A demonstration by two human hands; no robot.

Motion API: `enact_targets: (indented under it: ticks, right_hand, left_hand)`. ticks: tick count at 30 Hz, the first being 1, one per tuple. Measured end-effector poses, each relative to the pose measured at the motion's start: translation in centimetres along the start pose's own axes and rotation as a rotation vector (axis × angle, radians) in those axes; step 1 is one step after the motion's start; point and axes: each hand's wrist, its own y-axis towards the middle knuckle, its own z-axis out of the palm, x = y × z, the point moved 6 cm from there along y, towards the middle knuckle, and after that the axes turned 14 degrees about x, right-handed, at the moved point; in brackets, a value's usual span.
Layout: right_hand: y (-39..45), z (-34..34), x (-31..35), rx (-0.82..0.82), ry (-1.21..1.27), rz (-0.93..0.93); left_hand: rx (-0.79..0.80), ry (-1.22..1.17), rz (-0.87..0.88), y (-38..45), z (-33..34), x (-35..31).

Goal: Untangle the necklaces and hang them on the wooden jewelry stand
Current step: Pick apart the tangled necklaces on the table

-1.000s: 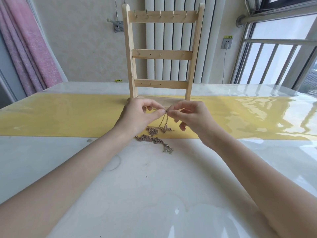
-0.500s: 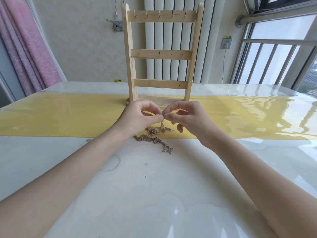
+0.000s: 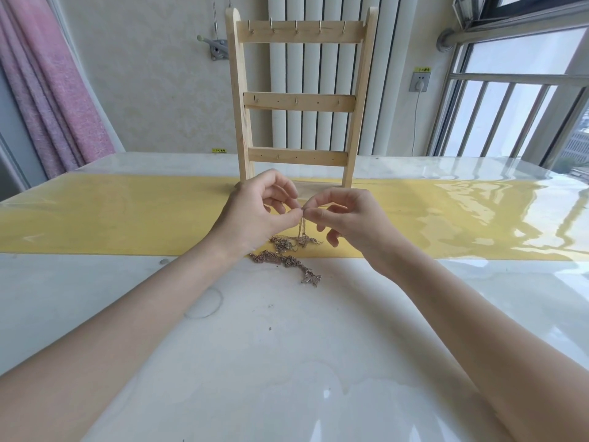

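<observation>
Both hands meet in front of the wooden jewelry stand (image 3: 299, 100), and each pinches the same short stretch of fine chain between thumb and forefinger: the left hand (image 3: 258, 215) from the left, the right hand (image 3: 347, 221) from the right, fingertips almost touching. Compared with a second ago the pinch points have drawn closer together and sit a little lower, so the lifted strand now hangs as a short, nearly vertical pair of threads down to the necklaces (image 3: 287, 253) instead of a wider spread. That reads as the hands working on one small knot rather than pulling the chains apart. The rest of the tangle lies on the tabletop (image 3: 287, 346), partly on the yellow runner (image 3: 127, 224) and partly on the pale surface nearer the person, with a clumped end trailing toward the right; it looks unchanged in shape. The stand is upright just behind the hands, and none of its hooks carries anything I can see. By my judgement the task is at an early stage: no chain is free yet, and a hard pull could tighten the knot.
</observation>
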Motion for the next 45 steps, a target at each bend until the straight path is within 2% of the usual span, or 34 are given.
enact_targets:
  ticks: [6, 15, 19, 32, 38, 40, 43, 45]
  right_hand:
    - [0.0, 0.1, 0.0, 0.010, 0.002, 0.003]
    - [-0.1, 0.2, 0.3, 0.062, 0.112, 0.003]
    - [-0.1, -0.5, 0.3, 0.018, 0.177, -0.002]
    - [-0.1, 0.3, 0.4, 0.076, 0.180, 0.005]
    - [-0.1, 0.6, 0.4, 0.120, 0.209, 0.055]
    - [-0.2, 0.6, 0.1, 0.133, 0.245, 0.091]
    - [-0.2, 0.6, -0.1, 0.132, 0.179, 0.125]
    - [-0.1, 0.6, -0.1, 0.106, 0.123, 0.115]
  left_hand:
    - [0.018, -0.019, -0.010, 0.0, 0.1, 0.4]
    - [0.115, -0.276, -0.047, -0.1, 0.9, 0.2]
    - [0.127, -0.337, -0.071, 0.0, 0.9, 0.7]
    - [0.156, -0.301, -0.062, 0.0, 1.3, 0.5]
    - [0.189, -0.387, -0.082, 0.0, 1.7, 0.9]
    - [0.187, -0.345, -0.084, 0.0, 1.9, 0.8]
    - [0.144, -0.260, -0.090, -0.1, 2.0, 0.7]
    - [0.123, -0.300, -0.114, -0.1, 1.9, 0.9]
